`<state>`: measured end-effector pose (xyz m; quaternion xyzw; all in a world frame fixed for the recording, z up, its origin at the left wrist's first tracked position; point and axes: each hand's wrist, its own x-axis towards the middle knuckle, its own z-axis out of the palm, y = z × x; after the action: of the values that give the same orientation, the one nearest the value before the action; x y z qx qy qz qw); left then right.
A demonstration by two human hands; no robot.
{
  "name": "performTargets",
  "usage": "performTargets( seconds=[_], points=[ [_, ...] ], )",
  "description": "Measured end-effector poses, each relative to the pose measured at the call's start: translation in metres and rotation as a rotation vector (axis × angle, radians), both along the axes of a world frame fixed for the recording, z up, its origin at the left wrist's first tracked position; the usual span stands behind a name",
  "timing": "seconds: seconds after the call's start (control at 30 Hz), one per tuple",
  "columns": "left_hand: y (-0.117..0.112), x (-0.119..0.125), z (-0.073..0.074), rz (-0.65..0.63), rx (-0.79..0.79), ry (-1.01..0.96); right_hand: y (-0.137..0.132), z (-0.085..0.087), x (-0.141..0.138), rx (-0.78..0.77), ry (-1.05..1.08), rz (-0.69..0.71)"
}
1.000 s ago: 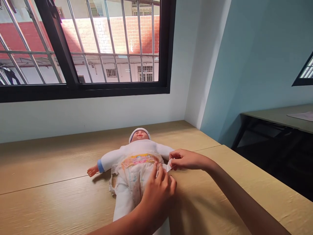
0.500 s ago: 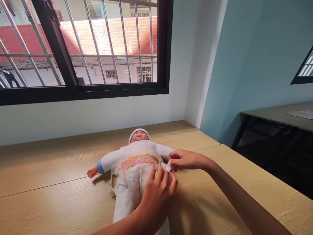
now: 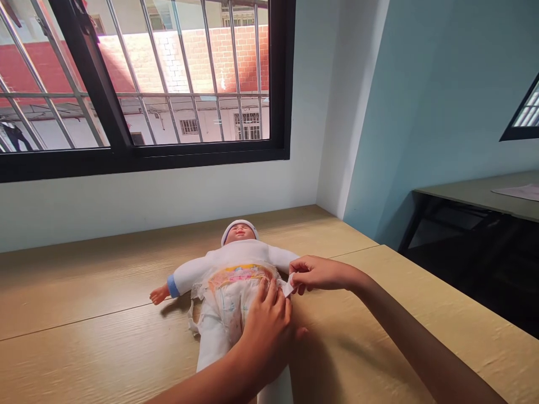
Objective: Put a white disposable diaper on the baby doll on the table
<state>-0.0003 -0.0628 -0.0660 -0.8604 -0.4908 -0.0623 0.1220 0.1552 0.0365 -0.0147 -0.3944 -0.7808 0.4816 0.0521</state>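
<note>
A baby doll (image 3: 236,252) in a white suit and cap lies on its back on the wooden table, head toward the window. Round its waist sits a diaper (image 3: 231,292) with an orange and yellow printed band. My left hand (image 3: 269,322) rests on the diaper's front at the right side, fingers stretched out together and thumb apart. At the doll's right-hand hip in view, my right hand (image 3: 318,274) is closed in a pinch on a white diaper tab (image 3: 288,288). The diaper's opposite side hangs loose, its frilled edge on the table. Part of the doll's legs is behind my left arm.
The wooden table (image 3: 105,359) reaches the wall below a barred, black-framed window (image 3: 202,151). A seam runs across its top. At the right, a dark-legged table (image 3: 471,193) carries a pale pink sheet (image 3: 520,192).
My left hand has shifted slightly left and flattened on the diaper, its fingers straighter. My right hand keeps its pinch, and more of the white tab shows.
</note>
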Motion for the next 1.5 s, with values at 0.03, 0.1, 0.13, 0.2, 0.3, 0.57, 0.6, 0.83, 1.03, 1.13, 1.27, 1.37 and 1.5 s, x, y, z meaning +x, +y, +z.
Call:
performTargets(
  seconds=[0.03,0.1,0.13,0.2,0.3,0.57,0.6,0.83,1.03,1.13,1.27,1.37,1.5],
  points=[
    [0.000,-0.001,0.000,-0.009,0.010,-0.002,0.000,0.000,0.000,-0.002,-0.001,0.004],
    [-0.001,-0.001,-0.001,-0.027,0.054,0.001,0.000,0.001,0.000,-0.006,-0.006,0.008],
    [-0.001,-0.001,-0.001,-0.028,0.091,0.008,0.000,0.000,0.000,-0.006,-0.010,0.007],
    [-0.002,-0.001,-0.004,-0.012,0.185,0.028,0.001,-0.001,0.001,-0.007,-0.016,0.002],
    [-0.003,0.000,-0.009,0.032,0.312,0.027,0.003,-0.003,0.002,-0.010,-0.020,-0.005],
    [-0.005,0.004,-0.005,0.032,0.495,0.034,0.005,-0.004,0.004,-0.013,-0.029,-0.024],
    [-0.005,0.004,-0.004,0.028,0.496,0.038,0.005,-0.004,0.003,-0.014,-0.032,-0.025],
    [-0.002,0.002,-0.009,0.006,0.486,0.012,0.003,0.000,0.002,0.013,-0.069,-0.033],
    [-0.006,0.005,-0.007,0.036,0.525,-0.011,0.000,0.001,0.000,0.093,-0.092,-0.037],
    [-0.007,0.006,-0.006,0.026,0.523,-0.013,0.001,0.000,0.001,0.102,-0.110,-0.036],
    [-0.004,0.005,-0.009,0.030,0.450,-0.034,-0.003,0.004,0.000,0.100,-0.119,-0.019],
    [-0.002,0.003,-0.010,0.036,0.347,-0.069,-0.010,0.008,-0.001,0.131,-0.122,0.004],
    [-0.002,0.002,-0.011,0.050,0.319,-0.082,-0.016,0.011,-0.002,0.176,-0.131,0.015]
  ],
)
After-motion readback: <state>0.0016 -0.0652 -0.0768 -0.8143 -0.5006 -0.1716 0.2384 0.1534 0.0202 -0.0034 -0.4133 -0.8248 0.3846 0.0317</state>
